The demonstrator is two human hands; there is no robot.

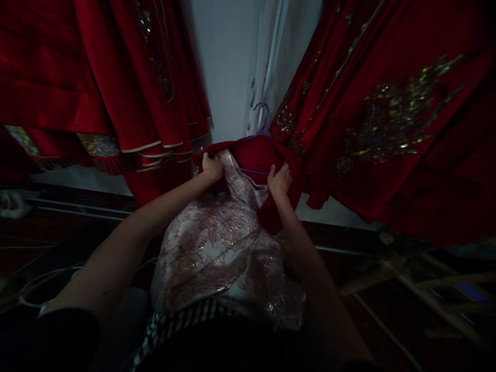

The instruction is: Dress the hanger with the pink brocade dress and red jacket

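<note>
So the red garment [256, 155] sits dead centre, up at arm's length in front of the person, on a purple hanger [262, 116] whose hook pokes up against the pale wall [225, 62]. Its inside is a pink and gold brocade fabric [217, 248] that spills down from the collar area toward the person's lap, between the two forearms. The left hand [212, 168] is at the top left edge of the garment, and its grip is closed tight, fingers curled round the red cloth right where it meets the brocade. The right hand [279, 181] is on the other side, just below the hanger's bar, its grip also folded down over the red cloth, pinching a flap that hangs by the wrist. Either side of all this there's more red: a bunch of hanging robes on the left [127, 77] with pale trim along the hems, and a big robe on the right [387, 129] with gold embroidery all over it, touching the held garment. Down low there's a checked cloth [174, 323] close to the camera and a pale wooden rack [426, 289] on the dark floor [349, 258] at right.
</note>
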